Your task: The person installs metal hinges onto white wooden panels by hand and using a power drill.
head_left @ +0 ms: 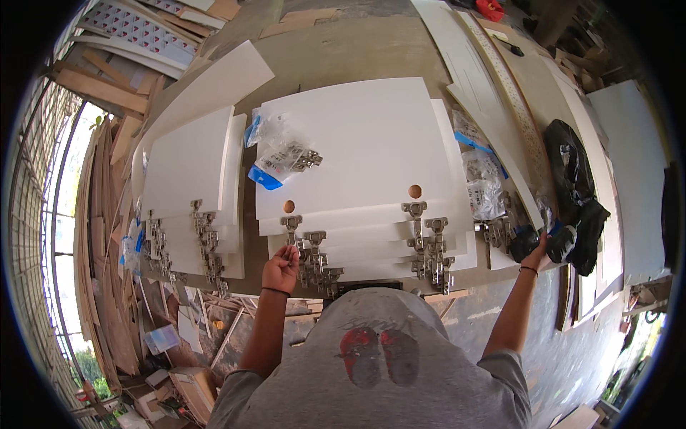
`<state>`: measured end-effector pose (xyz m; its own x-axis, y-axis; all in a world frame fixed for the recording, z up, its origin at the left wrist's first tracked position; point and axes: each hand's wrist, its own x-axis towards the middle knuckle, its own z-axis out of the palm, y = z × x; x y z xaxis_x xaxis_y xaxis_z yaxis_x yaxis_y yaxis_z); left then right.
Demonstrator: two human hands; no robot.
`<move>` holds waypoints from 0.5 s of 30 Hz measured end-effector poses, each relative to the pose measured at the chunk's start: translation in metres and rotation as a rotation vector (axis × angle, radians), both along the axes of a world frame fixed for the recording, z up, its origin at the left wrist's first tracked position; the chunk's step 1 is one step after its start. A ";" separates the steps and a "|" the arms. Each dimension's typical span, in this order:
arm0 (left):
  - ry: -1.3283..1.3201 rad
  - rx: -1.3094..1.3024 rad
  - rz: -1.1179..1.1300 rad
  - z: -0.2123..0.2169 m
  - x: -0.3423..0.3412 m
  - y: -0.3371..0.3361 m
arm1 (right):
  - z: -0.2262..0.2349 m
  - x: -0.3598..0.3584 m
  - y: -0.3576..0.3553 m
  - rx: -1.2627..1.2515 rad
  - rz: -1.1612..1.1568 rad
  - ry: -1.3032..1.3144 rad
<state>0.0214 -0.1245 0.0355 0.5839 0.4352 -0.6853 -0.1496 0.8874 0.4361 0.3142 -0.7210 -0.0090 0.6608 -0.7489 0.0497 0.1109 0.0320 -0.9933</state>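
Note:
A stack of white panels (350,143) lies before me, its near edges stepped and fitted with metal cabinet hinges (432,247). Two round holes are cut in the top panel. My left hand (282,268) is closed, fingertips pinched together beside the hinges at the stack's left side; whatever they hold is too small to make out. At the right end of the table, my right hand (536,256) is wrapped round a dark cordless drill (561,244), partly hidden by the fingers. Clear plastic bags of hinges (282,151) rest on the top panel.
Another white panel stack (189,171) with hinges stands left. More plastic bags (482,175) and a black plastic bag (569,161) lie right, near long white boards (479,79). Wood offcuts (107,250) lean at the far left; scraps and boxes (193,390) lie below.

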 end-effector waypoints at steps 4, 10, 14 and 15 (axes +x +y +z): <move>-0.040 0.034 -0.055 0.001 0.009 0.007 | -0.012 0.000 -0.018 -0.108 0.119 0.105; -0.078 0.041 -0.105 0.006 0.013 0.013 | -0.005 -0.006 -0.019 -0.235 0.052 0.168; -0.025 0.070 -0.070 0.009 0.013 0.015 | 0.013 -0.018 -0.008 -0.513 0.090 0.252; -0.029 0.057 -0.057 0.008 0.012 0.017 | 0.015 -0.020 -0.007 -0.517 0.082 0.288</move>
